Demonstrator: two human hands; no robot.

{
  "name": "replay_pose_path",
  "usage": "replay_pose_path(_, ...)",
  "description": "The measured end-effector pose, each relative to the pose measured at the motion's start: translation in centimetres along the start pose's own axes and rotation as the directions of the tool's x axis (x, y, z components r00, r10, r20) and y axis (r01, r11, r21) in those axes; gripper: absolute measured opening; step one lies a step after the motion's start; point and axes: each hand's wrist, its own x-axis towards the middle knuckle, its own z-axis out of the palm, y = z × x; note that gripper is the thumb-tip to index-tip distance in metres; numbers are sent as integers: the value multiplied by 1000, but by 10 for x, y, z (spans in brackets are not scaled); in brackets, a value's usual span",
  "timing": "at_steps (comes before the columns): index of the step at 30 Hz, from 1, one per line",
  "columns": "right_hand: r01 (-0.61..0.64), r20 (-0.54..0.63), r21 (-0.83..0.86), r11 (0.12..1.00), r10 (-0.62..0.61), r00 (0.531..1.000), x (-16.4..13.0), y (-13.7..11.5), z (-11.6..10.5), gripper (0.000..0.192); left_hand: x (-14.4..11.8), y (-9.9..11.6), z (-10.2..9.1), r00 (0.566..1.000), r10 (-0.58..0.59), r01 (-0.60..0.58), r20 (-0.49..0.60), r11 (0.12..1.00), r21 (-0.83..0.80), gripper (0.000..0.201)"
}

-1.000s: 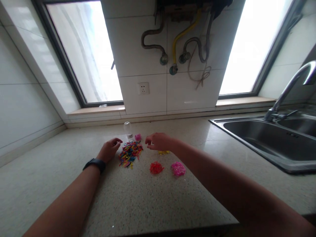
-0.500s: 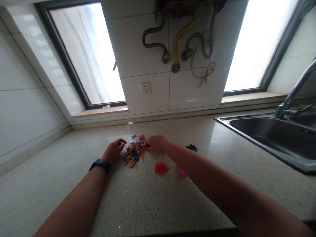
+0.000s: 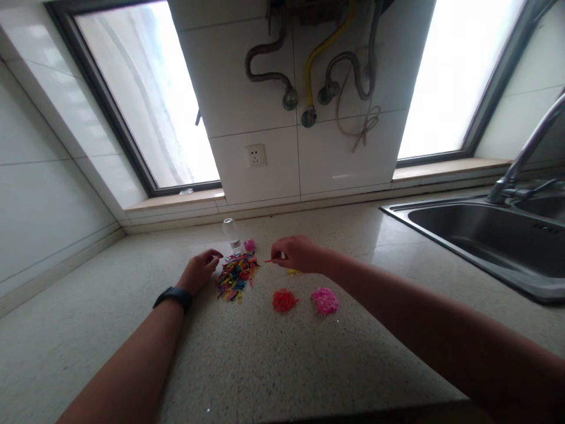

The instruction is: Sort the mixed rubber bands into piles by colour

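A heap of mixed-colour small rubber bands [image 3: 237, 277] lies on the countertop. My left hand [image 3: 203, 266], with a dark watch on its wrist, rests at the heap's left edge, fingers loosely curved and apart, with nothing seen in them. To the right of the heap, my right hand [image 3: 295, 253] pinches a thin red rubber band [image 3: 272, 260] just above the counter. Below that hand lie a red pile [image 3: 285, 300] and a pink pile [image 3: 325, 301] of bands. A few yellow bands [image 3: 294, 272] show partly under the hand.
Behind the heap stand a clear bottle [image 3: 231, 235] and a small pink object [image 3: 249, 245]. A steel sink [image 3: 477, 235] with a faucet [image 3: 507, 185] is at the right. The tiled wall carries a socket [image 3: 255, 155] and pipes [image 3: 267, 76].
My right hand has moved right, away from the heap, with a red rubber band in its fingers. The pink pile now shows fully; the black pile is hidden behind my arm.
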Motion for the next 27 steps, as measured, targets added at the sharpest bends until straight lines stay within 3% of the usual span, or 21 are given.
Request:
replay_pose_path(3,15,-65,35,999,-13,998,-31,8,-17,7,0,1,1,1000,4,-4,1,1000,18,33)
replay_pose_path(6,-53,-191,63,997,64,980,-62,17,-25,13,-1,2,2,1000,9,-9,7,998,57,33)
replay_pose_path(10,-68,-227,29,997,72,971,-86,28,-28,14,-2,2,2,1000,8,-10,14,995,102,33)
replay_pose_path(20,60,-267,-83,995,-80,960,-88,18,-34,15,-6,10,-4,999,-23,19,32,991,129,38)
replay_pose_path(27,61,-464,-96,994,-98,880,-90,12,-47,12,-5,9,-1,999,-18,12,38,988,151,38)
